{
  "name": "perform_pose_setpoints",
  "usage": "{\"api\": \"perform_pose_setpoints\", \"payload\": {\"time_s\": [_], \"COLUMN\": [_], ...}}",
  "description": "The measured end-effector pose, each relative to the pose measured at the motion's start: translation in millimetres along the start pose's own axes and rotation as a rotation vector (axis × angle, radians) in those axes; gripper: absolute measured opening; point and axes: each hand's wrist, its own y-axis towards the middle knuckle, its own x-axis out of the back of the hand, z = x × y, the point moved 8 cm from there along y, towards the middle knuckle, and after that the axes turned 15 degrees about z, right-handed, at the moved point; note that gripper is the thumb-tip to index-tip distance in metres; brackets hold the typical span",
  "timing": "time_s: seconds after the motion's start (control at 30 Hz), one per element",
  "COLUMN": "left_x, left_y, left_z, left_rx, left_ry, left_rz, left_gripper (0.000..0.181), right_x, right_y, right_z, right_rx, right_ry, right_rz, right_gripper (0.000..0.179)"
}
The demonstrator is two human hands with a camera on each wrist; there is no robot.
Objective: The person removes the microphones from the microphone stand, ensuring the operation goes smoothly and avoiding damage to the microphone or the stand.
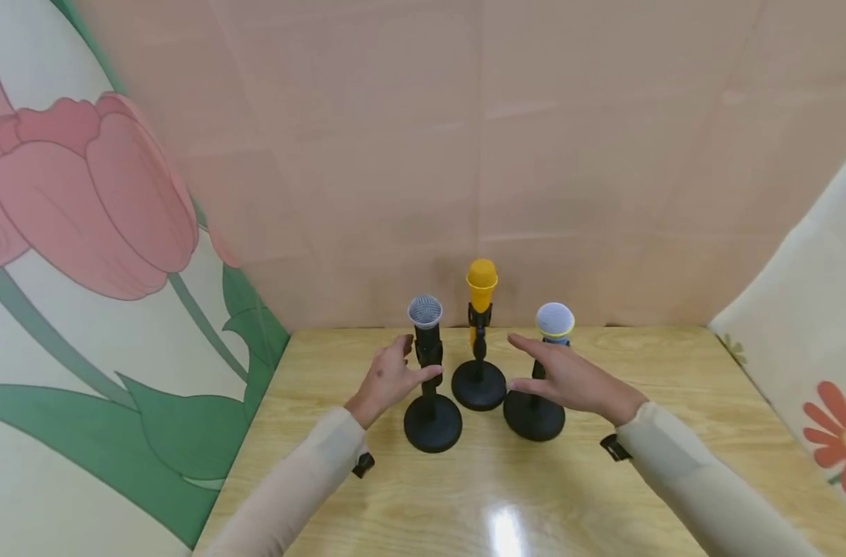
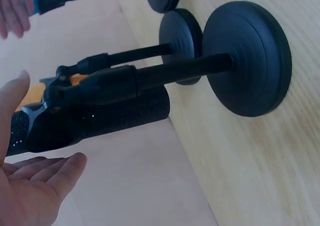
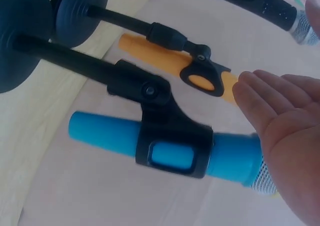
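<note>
Three microphones stand on desktop stands with round black bases. My left hand (image 1: 388,381) is beside the black microphone (image 1: 426,311), thumb and fingers spread around its clip without closing on it. In the left wrist view, the thumb and fingers lie on either side of the black stand clip (image 2: 52,118). At the blue microphone (image 3: 110,132), which has a silver mesh head, my right hand (image 1: 579,381) is held with fingers extended, partly covering it in the head view. Between and behind these two stands the orange microphone (image 1: 481,278), with neither hand on it.
The stands' black bases (image 1: 433,433) sit close together on a light wood table (image 1: 409,510). A pinkish cloth backdrop (image 1: 367,170) rises behind the table. A tulip-patterned panel (image 1: 81,201) flanks the left, and a white flowered cloth (image 1: 813,309) the right.
</note>
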Motion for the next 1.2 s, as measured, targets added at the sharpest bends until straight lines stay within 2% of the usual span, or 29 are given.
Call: {"api": "perform_pose_setpoints", "payload": {"time_s": [0.2,0.57,0.87,1.2], "left_x": [-0.5,2.1,-1.4,0.1], "left_y": [0.0,3.9,5.3,3.7], "left_z": [-2.6,-8.2,-6.5,-11.0], "left_rx": [-0.028,-0.066,-0.067,-0.129], "left_ry": [-0.028,-0.004,-0.043,-0.044], "left_rz": [-0.062,-0.175,-0.166,-0.149], "left_gripper": [0.065,0.049,0.057,0.048], "right_x": [1,4,4,10], "right_y": [11.2,23.9,32.6,44.3], "right_z": [1,-4,-6,-6], "right_rx": [0.036,0.044,0.057,0.062], "right_ry": [0.066,0.113,0.132,0.191], "right_rz": [-0.001,-0.020,-0.033,-0.018], "right_gripper": [0.078,0.075,0.073,0.071]}}
